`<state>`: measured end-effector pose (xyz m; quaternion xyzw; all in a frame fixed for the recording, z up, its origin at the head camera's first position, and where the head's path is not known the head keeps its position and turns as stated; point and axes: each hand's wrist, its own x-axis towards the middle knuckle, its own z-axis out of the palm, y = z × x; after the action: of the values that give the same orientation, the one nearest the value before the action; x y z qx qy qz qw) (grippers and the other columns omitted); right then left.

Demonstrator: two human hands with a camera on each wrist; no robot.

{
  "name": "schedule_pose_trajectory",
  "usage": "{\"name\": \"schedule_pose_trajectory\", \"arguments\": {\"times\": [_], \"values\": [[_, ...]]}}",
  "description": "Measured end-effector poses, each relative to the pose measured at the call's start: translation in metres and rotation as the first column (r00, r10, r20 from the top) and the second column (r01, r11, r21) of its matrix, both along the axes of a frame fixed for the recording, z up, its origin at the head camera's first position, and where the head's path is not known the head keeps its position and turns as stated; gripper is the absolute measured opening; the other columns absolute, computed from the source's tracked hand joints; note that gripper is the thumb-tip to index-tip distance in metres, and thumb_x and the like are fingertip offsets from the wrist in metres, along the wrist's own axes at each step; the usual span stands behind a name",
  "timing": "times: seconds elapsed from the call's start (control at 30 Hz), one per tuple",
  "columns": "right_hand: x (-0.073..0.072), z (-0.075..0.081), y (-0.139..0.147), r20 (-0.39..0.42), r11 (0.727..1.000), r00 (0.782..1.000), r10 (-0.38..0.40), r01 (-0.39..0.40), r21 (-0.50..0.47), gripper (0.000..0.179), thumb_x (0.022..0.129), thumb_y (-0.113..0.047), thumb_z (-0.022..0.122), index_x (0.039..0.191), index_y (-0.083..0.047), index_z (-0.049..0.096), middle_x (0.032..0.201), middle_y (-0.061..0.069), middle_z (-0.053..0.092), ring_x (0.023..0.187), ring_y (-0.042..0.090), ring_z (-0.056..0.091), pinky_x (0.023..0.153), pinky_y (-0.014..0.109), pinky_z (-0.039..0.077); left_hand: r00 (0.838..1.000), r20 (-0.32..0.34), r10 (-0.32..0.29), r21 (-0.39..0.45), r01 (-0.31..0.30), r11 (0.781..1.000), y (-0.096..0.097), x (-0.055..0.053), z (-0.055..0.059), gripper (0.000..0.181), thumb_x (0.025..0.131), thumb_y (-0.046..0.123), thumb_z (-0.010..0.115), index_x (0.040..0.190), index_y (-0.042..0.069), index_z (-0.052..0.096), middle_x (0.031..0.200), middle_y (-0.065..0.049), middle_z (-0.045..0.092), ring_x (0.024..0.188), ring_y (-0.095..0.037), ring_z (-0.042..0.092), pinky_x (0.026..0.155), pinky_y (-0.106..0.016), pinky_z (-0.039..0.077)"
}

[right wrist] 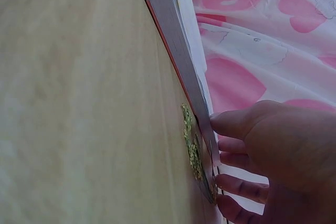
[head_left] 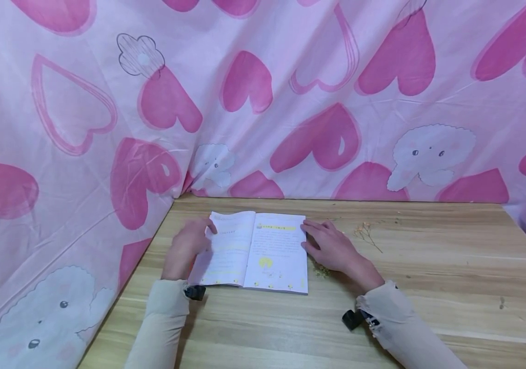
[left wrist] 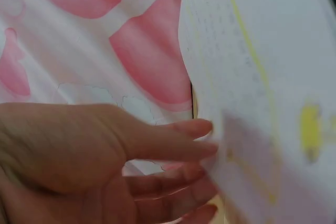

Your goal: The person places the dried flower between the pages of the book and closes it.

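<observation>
An open book point(head_left: 274, 256) with white pages, printed text and yellow pictures lies on the wooden table. My left hand point(head_left: 189, 243) is at its left edge, and the left wrist view shows the thumb and fingers pinching the page edge point(left wrist: 247, 77). The left pages bow up a little. At the opposite edge my right hand point(head_left: 334, 248) rests with fairly straight fingers. In the right wrist view its thumb touches the side of the page block point(right wrist: 178, 45). A small dried flower sprig point(right wrist: 191, 145) lies beside the book, close to the right fingertips.
Another dried sprig point(head_left: 368, 236) lies on the wooden table point(head_left: 429, 287) right of the right hand, with small bits scattered about. A pink heart-patterned cloth point(head_left: 254, 138) hangs behind the table and along its left side.
</observation>
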<state>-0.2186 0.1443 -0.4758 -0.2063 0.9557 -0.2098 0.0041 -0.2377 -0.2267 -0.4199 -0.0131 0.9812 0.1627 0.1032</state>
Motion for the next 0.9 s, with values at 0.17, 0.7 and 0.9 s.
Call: {"name": "schedule_pose_trajectory", "arguments": {"times": [0.17,0.7,0.9], "values": [[-0.001,0.0,0.0,0.0,1.0,1.0,-0.003,0.003,0.006,0.057,0.109,-0.033,0.065,0.16,-0.01,0.053,0.169,0.01,0.049,0.134,0.033,0.054,0.107,0.056,0.052,0.999,0.004,-0.037,-0.08,0.038,0.996,0.012,0.003,-0.003,0.04,0.102,0.04,0.068,0.122,0.006,0.065,0.13,-0.024,0.063,0.12,-0.044,0.061,0.099,-0.068,0.05],[0.0,-0.001,0.0,-0.015,1.0,1.0,0.001,-0.001,-0.001,0.057,0.109,-0.033,0.065,0.159,-0.01,0.054,0.169,0.01,0.049,0.133,0.033,0.055,0.105,0.056,0.054,0.889,-0.249,-0.385,-0.07,0.38,0.922,0.067,0.008,-0.021,0.05,0.102,0.039,0.076,0.136,0.003,0.065,0.138,-0.019,0.069,0.127,-0.039,0.067,0.104,-0.056,0.057],[0.0,-0.001,0.0,-0.015,1.0,1.0,0.001,-0.001,0.002,0.057,0.109,-0.033,0.065,0.16,-0.01,0.053,0.169,0.01,0.049,0.132,0.032,0.055,0.105,0.055,0.053,0.927,-0.168,-0.336,-0.1,0.323,0.941,0.072,0.011,-0.024,0.07,0.094,0.052,0.082,0.141,0.004,0.061,0.135,-0.014,0.067,0.123,-0.034,0.065,0.102,-0.056,0.057]]}}
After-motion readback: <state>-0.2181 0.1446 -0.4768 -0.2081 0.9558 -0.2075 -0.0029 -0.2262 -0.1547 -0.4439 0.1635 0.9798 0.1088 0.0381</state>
